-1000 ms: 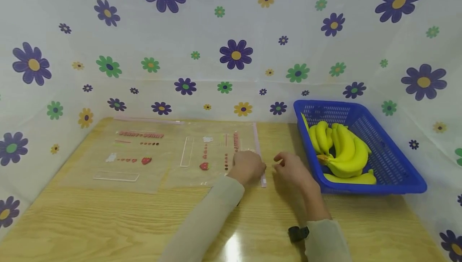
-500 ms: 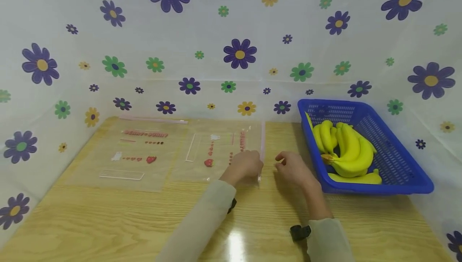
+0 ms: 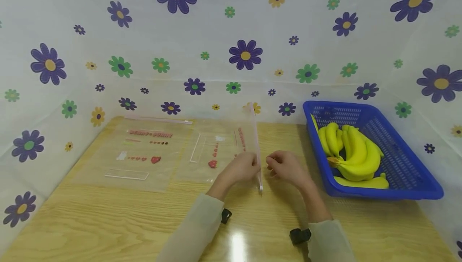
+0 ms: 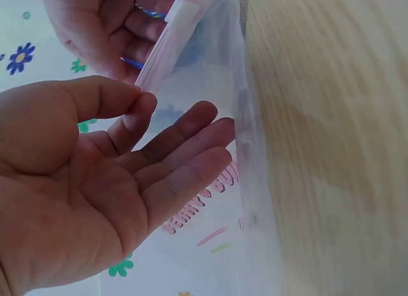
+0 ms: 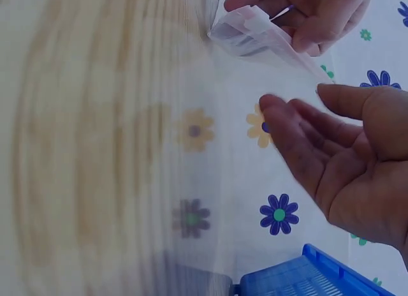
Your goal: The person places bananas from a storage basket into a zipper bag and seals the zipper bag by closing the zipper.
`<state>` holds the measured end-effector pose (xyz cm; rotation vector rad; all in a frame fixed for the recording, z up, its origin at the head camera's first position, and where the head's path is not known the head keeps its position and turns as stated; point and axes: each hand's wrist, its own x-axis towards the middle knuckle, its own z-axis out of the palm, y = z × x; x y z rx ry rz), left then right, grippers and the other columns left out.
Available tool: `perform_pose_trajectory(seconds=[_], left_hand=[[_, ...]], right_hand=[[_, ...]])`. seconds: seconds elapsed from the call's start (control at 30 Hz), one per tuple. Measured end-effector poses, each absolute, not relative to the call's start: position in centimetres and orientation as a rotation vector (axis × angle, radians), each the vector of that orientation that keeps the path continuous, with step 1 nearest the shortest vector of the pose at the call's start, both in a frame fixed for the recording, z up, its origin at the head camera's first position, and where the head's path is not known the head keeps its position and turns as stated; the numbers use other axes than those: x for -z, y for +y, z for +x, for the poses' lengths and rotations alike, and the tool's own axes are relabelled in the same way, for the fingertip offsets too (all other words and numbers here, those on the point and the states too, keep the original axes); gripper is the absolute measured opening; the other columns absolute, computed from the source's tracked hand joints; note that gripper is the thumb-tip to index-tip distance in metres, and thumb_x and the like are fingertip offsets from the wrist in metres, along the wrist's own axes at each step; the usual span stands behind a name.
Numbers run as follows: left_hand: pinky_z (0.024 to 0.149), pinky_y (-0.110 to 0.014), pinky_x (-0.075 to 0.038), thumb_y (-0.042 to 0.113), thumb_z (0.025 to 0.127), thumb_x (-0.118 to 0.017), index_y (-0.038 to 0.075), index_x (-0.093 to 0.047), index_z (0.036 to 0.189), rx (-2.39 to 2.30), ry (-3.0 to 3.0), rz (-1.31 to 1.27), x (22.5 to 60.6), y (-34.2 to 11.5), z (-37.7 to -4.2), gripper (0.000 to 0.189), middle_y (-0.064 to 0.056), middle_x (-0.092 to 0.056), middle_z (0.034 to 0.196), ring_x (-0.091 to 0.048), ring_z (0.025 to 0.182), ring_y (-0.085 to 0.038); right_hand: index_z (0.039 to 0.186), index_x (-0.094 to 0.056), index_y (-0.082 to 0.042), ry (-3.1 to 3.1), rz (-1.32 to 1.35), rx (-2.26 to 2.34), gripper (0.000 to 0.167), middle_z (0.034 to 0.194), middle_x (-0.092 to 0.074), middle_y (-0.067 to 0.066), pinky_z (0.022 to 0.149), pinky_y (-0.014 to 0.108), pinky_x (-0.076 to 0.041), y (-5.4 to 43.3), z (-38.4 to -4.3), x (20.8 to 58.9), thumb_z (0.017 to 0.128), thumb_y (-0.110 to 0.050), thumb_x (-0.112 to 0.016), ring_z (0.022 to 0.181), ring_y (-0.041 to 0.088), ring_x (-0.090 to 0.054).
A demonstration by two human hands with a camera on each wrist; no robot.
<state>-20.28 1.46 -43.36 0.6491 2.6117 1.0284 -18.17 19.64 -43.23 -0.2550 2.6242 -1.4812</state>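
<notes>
My left hand [image 3: 239, 169] pinches the pink strip [image 3: 254, 129] of a clear bag [image 3: 213, 164] between thumb and forefinger, that edge raised off the table [image 3: 108, 222]; my right hand [image 3: 287, 168], loosely bent, holds nothing beside it.

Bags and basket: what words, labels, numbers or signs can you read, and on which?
"BERRY BUNNY": left bag, with a mark between the words too small to read.
"BERRY BU...": right bag, in the left wrist view; the rest is lost at the fold.
Basket: none visible.
</notes>
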Motion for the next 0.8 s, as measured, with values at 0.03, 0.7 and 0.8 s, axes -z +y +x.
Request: perform_pose_trajectory(seconds=[0.03, 0.7, 0.8], left_hand=[[0.049, -0.023, -0.033, 0.007, 0.096, -0.053, 0.009, -0.047, 0.074, -1.047, 2.607, 0.661, 43.4, 1.3, -20.1, 0.023, 0.002, -0.043, 0.063, -0.040, 0.054, -0.010], [0.050, -0.020, -0.030, 0.005, 0.089, -0.061, 0.010, -0.051, 0.072, -1.121, 2.679, 0.791, 42.1, -0.2, -17.7, 0.021, 0.005, -0.042, 0.062, -0.040, 0.056, -0.008], [0.049, -0.021, -0.031, 0.007, 0.090, -0.061, 0.009, -0.053, 0.075, -1.113, 2.701, 0.742, 42.0, -0.3, -17.6, 0.017, 0.003, -0.045, 0.064, -0.042, 0.055, -0.009]], right_hand=[[0.112, -0.064, 0.011, 2.583, -0.258, 1.530, 0.027, 0.090, -0.068, 0.022, 0.064, 0.038, -0.060, 19.5, -18.1, 43.2, 0.101, -0.012, -0.056, 0.074, 0.028, -0.069], [0.102, -0.068, 0.007, 2.498, -0.282, 1.690, 0.015, 0.085, -0.071, 0.015, 0.064, 0.040, -0.061, 17.8, -17.9, 42.8, 0.096, -0.005, -0.061, 0.070, 0.022, -0.069], [0.099, -0.067, 0.008, 2.492, -0.305, 1.691, 0.013, 0.081, -0.070, 0.014, 0.062, 0.039, -0.061, 17.5, -17.8, 42.8, 0.095, -0.003, -0.060, 0.068, 0.021, -0.068]])
